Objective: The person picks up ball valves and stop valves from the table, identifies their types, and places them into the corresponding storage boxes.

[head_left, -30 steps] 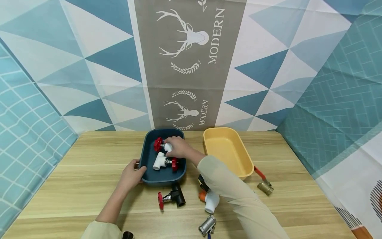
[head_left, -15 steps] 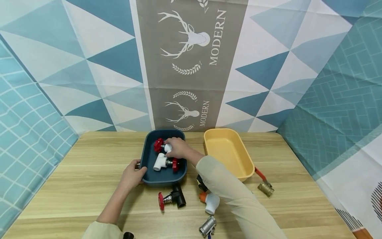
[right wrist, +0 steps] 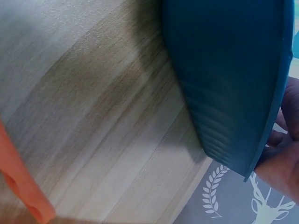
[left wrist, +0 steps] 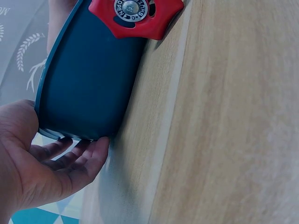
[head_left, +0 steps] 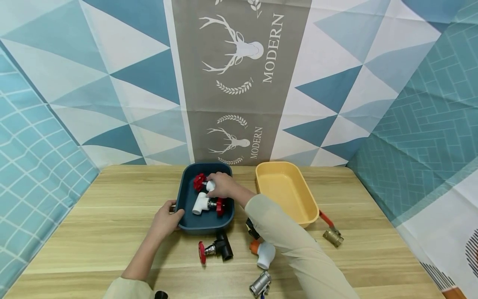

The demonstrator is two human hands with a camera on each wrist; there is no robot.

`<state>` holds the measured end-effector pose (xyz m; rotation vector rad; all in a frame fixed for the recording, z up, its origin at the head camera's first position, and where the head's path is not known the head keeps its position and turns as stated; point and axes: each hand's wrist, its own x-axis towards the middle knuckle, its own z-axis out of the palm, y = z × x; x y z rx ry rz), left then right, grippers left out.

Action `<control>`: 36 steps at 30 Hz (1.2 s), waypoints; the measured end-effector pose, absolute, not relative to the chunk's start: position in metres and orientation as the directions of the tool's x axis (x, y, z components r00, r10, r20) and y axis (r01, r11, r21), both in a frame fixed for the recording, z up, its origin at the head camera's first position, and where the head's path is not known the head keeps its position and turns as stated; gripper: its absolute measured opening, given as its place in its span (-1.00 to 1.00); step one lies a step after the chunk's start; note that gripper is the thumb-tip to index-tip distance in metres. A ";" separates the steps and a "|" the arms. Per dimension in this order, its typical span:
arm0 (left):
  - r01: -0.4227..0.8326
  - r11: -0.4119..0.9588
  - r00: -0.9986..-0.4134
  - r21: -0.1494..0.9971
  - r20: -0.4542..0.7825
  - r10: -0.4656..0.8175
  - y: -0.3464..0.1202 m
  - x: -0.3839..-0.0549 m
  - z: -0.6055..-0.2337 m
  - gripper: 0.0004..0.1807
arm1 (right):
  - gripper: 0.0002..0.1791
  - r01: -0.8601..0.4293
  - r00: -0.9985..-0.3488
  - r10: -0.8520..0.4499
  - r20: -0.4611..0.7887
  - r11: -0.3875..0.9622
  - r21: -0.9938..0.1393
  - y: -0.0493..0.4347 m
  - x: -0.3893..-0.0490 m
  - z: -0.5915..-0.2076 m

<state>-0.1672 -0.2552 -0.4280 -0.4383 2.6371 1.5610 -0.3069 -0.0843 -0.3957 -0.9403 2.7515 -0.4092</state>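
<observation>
With the left hand (head_left: 167, 218), gripping the left rim of the dark blue bin (head_left: 203, 222) on the wooden table (head_left: 123, 199). Inside the bin, 1 upper white valve (head_left: 210, 185), red handwheel to the left, and 1 lower white valve (head_left: 202, 203), wheel to the right. Just in front, 1 black valve (head_left: 221, 247). With the right hand (head_left: 222, 185), pinching the upper white valve by its body, inside the bin. Farther right, 1 silver valve (head_left: 260, 283), 1 white fitting (head_left: 266, 254) with orange end, 1 yellow bin (head_left: 285, 189), 1 red-handled brass valve (head_left: 332, 237) just beside.
</observation>
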 end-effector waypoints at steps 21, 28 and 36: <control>-0.272 0.458 -0.956 0.847 -0.183 -0.230 -0.255 -0.169 -0.432 -0.43 | -0.50 -0.575 -0.765 -0.627 -0.144 0.767 -0.284 -0.083 -0.309 -0.395; -0.281 0.457 -0.953 0.844 -0.190 -0.236 -0.254 -0.168 -0.432 -0.43 | -0.51 -0.565 -0.771 -0.619 -0.152 0.774 -0.287 -0.083 -0.309 -0.395; -0.287 0.466 -0.952 0.837 -0.195 -0.237 -0.255 -0.169 -0.431 -0.43 | -0.51 -0.558 -0.775 -0.615 -0.146 0.774 -0.299 -0.082 -0.305 -0.395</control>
